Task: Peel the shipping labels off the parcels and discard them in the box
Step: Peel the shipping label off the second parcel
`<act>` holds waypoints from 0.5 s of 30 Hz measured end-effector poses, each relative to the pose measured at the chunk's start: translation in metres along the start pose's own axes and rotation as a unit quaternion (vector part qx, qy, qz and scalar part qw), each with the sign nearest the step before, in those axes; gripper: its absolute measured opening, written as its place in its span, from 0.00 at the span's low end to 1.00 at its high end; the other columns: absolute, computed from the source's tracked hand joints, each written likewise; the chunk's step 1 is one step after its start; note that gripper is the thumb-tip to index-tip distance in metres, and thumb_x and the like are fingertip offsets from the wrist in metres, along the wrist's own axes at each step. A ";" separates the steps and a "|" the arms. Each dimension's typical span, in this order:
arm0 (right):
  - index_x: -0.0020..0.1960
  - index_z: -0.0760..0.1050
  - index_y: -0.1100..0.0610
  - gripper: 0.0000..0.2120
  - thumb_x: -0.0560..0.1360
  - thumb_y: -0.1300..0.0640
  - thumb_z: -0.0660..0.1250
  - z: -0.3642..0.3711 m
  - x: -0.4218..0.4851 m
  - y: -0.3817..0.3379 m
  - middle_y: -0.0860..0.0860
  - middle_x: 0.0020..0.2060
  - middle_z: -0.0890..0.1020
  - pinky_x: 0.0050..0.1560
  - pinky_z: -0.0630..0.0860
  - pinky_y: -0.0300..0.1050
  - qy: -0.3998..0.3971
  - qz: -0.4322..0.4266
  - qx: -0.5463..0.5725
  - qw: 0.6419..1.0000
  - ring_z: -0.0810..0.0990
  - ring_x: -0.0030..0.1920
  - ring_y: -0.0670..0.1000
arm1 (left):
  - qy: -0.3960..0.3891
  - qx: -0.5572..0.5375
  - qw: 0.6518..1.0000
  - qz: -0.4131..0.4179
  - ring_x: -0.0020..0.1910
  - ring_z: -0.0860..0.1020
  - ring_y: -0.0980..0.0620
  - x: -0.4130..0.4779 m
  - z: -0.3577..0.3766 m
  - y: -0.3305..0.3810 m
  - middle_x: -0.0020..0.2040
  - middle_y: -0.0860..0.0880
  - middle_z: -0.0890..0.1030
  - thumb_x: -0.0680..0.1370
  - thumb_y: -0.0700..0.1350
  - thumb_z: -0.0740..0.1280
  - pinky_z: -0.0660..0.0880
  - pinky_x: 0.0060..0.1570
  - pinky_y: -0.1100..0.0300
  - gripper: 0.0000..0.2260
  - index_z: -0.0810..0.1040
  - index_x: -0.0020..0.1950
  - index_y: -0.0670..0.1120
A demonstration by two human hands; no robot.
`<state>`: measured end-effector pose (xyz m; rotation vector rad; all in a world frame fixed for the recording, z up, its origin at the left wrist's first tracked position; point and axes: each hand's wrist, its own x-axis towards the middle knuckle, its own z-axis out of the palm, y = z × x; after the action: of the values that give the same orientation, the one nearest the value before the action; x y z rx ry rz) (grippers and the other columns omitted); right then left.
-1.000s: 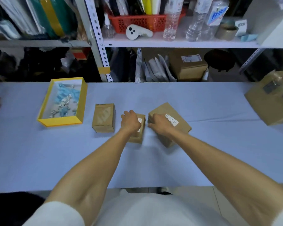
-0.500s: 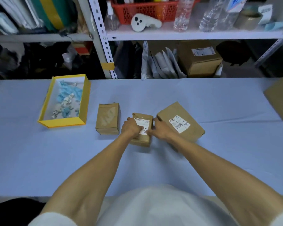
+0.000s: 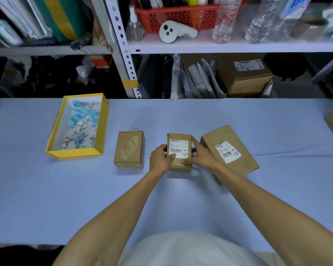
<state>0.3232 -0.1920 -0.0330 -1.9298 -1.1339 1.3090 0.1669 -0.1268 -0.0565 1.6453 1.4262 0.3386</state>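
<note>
Three brown parcels are laid out on the blue tablecloth [image 3: 46,198], with the middle parcel [image 3: 179,166] taken as reference. Far left of it, the yellow box [image 3: 73,153] is seen holding crumpled blue and white scraps, judged to be discarded labels. Just left of it, the left parcel [image 3: 129,150] shows only a pale residue patch, so it is judged done. Since a second ago the middle parcel has been turned so that its shipping label [image 3: 179,148] is now fully exposed face-up; earlier it was mostly covered by the hands. Peeling is judged about to start, not begun: no lifted corner is visible. The left hand [image 3: 160,160] is closed on the parcel's left edge, thumb pressed on the label's lower left corner. The right hand [image 3: 200,155] is wrapped on the right edge, thumb flat below the label. Right of it, the large parcel [image 3: 229,150] is still labelled [image 3: 227,151]. Label print is unreadable; fingertips behind the parcel are hidden; a carton at the far right edge is cut off.
</note>
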 end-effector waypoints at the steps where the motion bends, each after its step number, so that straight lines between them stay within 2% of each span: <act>1: 0.72 0.60 0.49 0.39 0.69 0.68 0.74 0.000 0.001 0.000 0.52 0.57 0.79 0.37 0.76 0.29 -0.003 -0.007 0.020 1.000 0.81 0.45 0.44 | 0.003 -0.014 1.000 0.006 0.52 0.82 0.48 0.000 0.000 0.000 0.59 0.46 0.82 0.74 0.43 0.71 0.78 0.54 0.54 0.19 0.76 0.65 0.43; 4: 0.76 0.54 0.48 0.45 0.69 0.71 0.73 0.001 0.002 0.000 0.47 0.54 0.78 0.35 0.76 0.29 0.002 -0.012 0.068 0.998 0.80 0.45 0.39 | 0.006 -0.070 0.997 0.029 0.53 0.81 0.50 0.000 -0.004 -0.002 0.60 0.46 0.81 0.73 0.40 0.73 0.78 0.50 0.63 0.21 0.75 0.66 0.42; 6: 0.78 0.48 0.48 0.49 0.69 0.72 0.72 0.004 0.002 0.001 0.48 0.57 0.77 0.39 0.77 0.30 0.005 -0.016 0.089 0.996 0.80 0.49 0.41 | 0.008 -0.095 0.995 0.042 0.53 0.79 0.52 -0.003 -0.006 -0.003 0.60 0.48 0.81 0.72 0.38 0.74 0.75 0.46 0.72 0.23 0.75 0.66 0.42; 8: 0.78 0.47 0.47 0.50 0.69 0.73 0.71 0.008 0.003 0.003 0.47 0.62 0.75 0.46 0.79 0.35 0.013 -0.023 0.111 0.993 0.79 0.57 0.47 | 0.014 -0.106 0.993 0.055 0.53 0.78 0.54 -0.004 -0.009 -0.005 0.59 0.48 0.81 0.71 0.37 0.74 0.73 0.43 0.77 0.23 0.75 0.65 0.42; 10: 0.78 0.48 0.46 0.49 0.69 0.75 0.69 0.013 0.004 0.003 0.40 0.61 0.74 0.54 0.79 0.40 0.024 -0.036 0.126 0.991 0.77 0.62 0.49 | 0.024 -0.111 0.991 0.070 0.53 0.78 0.54 -0.003 -0.010 -0.006 0.59 0.47 0.81 0.70 0.36 0.74 0.73 0.44 0.78 0.23 0.75 0.64 0.42; 12: 0.78 0.47 0.46 0.49 0.70 0.76 0.67 0.019 0.005 0.003 0.35 0.59 0.72 0.58 0.78 0.44 0.027 -0.052 0.123 0.991 0.76 0.61 0.46 | 0.028 -0.114 0.990 0.082 0.55 0.78 0.52 -0.001 -0.010 -0.008 0.60 0.45 0.80 0.71 0.36 0.74 0.73 0.46 0.78 0.23 0.74 0.65 0.41; 15: 0.78 0.46 0.46 0.49 0.70 0.76 0.66 0.023 0.006 0.005 0.37 0.59 0.73 0.58 0.77 0.43 0.030 -0.058 0.114 0.991 0.75 0.61 0.45 | 0.021 -0.103 0.991 0.079 0.60 0.77 0.50 -0.001 -0.009 -0.011 0.63 0.45 0.78 0.71 0.37 0.74 0.73 0.46 0.76 0.25 0.72 0.67 0.41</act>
<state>0.3051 -0.1898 -0.0487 -1.7009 -1.0044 1.2515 0.1529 -0.1242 -0.0600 1.5918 1.2488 0.5932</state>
